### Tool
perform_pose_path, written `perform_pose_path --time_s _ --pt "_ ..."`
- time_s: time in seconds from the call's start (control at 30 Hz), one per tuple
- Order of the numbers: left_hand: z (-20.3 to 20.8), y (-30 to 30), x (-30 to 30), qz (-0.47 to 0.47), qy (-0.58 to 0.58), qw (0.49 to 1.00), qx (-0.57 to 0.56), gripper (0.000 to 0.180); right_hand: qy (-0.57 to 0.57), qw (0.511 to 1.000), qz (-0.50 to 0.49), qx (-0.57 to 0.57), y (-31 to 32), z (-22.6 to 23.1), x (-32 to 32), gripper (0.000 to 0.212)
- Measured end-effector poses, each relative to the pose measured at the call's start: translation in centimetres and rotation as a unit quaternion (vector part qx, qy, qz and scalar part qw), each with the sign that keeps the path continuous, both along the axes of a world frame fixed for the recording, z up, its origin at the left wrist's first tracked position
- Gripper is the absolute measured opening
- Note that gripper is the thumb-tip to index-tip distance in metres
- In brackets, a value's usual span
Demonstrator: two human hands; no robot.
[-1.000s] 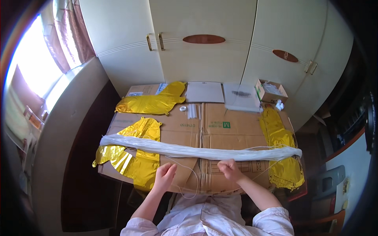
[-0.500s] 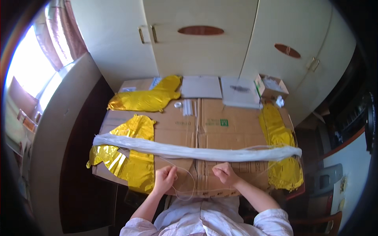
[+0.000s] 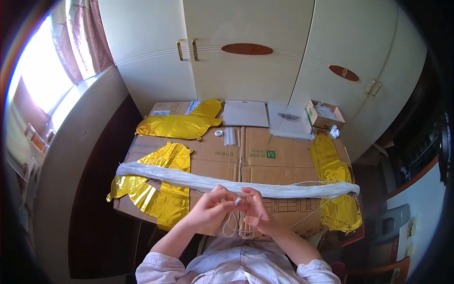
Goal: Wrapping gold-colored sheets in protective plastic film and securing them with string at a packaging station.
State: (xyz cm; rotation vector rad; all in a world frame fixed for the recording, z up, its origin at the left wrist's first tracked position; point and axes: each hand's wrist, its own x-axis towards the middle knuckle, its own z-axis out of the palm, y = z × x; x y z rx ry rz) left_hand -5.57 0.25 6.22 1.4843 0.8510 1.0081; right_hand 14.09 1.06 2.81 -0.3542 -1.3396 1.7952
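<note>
Over the near edge of the cardboard, my two hands meet in front of me. My left hand (image 3: 213, 207) is closed, its thumb and fingers pinching white string (image 3: 231, 226) at a small white bit (image 3: 237, 201) too small to name. My right hand (image 3: 259, 213) is beside that bit, its fingers curved and its thumb apart from them. String loops below the hands, and a thin strand trails off to the right. Just beyond them a long, thick hank of white string (image 3: 272, 190) stretches across the table from left to right.
Flat gold foil balloons (image 3: 172, 124) lie at the back left, beneath the hank's left end, and along the right side. Cardboard (image 3: 215, 154) covers the table. At the back are clear sticks (image 3: 229, 136), a white roll (image 3: 218, 133), a grey panel (image 3: 245, 114) and an open box (image 3: 326, 113).
Both hands have come together from apart, rising slightly toward the hank. My right hand has loosened from a fist. The view has tilted a little upward.
</note>
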Motion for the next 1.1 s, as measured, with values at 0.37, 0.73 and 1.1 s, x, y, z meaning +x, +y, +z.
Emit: perform_pose_path --time_s 0.37,0.73,1.1 --pt "-0.3 0.9 3.1 0.050 -0.429 0.884 -0.180 0.021 -0.254 0.927 -0.224 0.161 0.2 -0.1 0.5 0.013" --pt "6.8 6.1 3.5 0.098 0.023 0.991 0.085 0.009 -0.246 0.840 -0.288 0.388 7.7 9.9 3.3 0.004" --pt "7.3 10.5 4.8 -0.050 -0.304 0.947 0.095 0.033 -0.205 0.857 -0.278 0.381 10.4 10.4 3.5 0.003"
